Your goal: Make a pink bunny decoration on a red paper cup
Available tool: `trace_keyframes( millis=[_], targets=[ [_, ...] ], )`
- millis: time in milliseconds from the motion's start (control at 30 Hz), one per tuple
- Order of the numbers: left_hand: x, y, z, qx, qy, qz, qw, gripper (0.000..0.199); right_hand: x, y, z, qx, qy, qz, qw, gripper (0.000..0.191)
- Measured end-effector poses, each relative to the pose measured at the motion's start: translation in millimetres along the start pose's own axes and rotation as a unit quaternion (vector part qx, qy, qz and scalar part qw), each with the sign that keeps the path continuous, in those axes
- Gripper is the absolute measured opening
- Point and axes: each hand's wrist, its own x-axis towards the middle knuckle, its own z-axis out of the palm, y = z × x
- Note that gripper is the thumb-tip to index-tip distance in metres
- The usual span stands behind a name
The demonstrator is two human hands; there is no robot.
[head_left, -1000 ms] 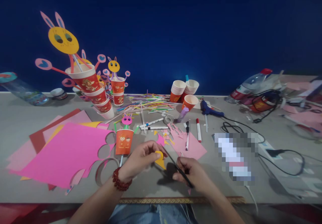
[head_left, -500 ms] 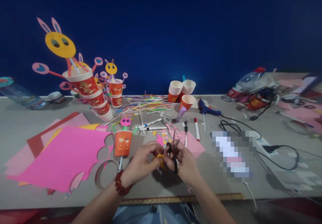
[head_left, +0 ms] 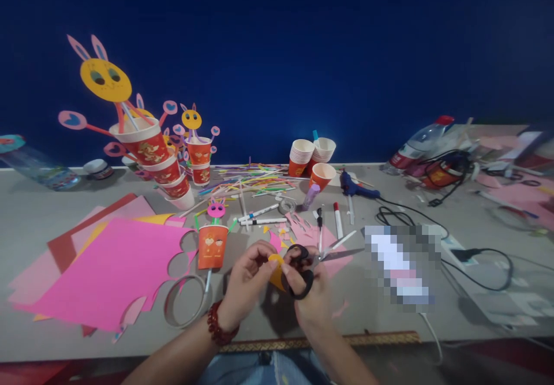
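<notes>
The left hand pinches the yellow paper while the right hand, gripping spread scissors, crowds its edge, so an awkward twist could crease it.

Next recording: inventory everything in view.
Paper piece: one, yellow, front centre
Scissors: one, black-handled, front centre
Sheets: several, mostly pink, left
Scraps: many, mostly pink, centre
Tape rolls: two, greyish, around centre
Figure cups: several, red, left
Other cups: several, red-white, back
Straws: many, multicoloured, back
Pens: several, mostly white, centre
Tube: one, lilac, centre
Glue gun: one, blue, right
Bottles: two, clear, left and right
Jar: one, whitish, left
Cables: several, black, white, right
Pixelated patch: one, pale, right
Strip: one, gold, front
Table: one, grey, below
Wall: one, blue, behind
Jeans: blue, bottom
Bracelet: one, red, left wrist
Left hand: one, on paper piece
Right hand: one, on scissors
</notes>
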Motion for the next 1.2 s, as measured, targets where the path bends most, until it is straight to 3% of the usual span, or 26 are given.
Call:
trace_keyframes(
  millis=[267, 400, 633, 767, 1200],
  targets=[
    [-1, -5, 0.1, -0.051, 0.024, -0.028, 0.998, 0.012, -3, 3, 2, -0.041, 0.006, -0.024, 0.999, 0.024],
    [1, -3, -2.6, -0.045, 0.033, -0.027, 0.998, 0.013, 0, -3, 2, -0.04, 0.002, 0.02, 0.999, 0.034],
    [7, 5, -9.9, -0.037, 0.012, -0.018, 0.999, 0.011, -1, -24, -31, -0.126, -0.18, 0.167, 0.961, 0.047],
    [7, 7, -9.2, -0.042, 0.003, -0.016, 0.999, 0.01, -9, -22, -37, -0.126, -0.223, 0.199, 0.946, 0.055],
    [3, -3, -0.3, -0.104, 0.076, -0.02, 0.991, 0.012, -19, -2, -14, -0.085, -0.219, 0.18, 0.955, 0.053]
  ],
)
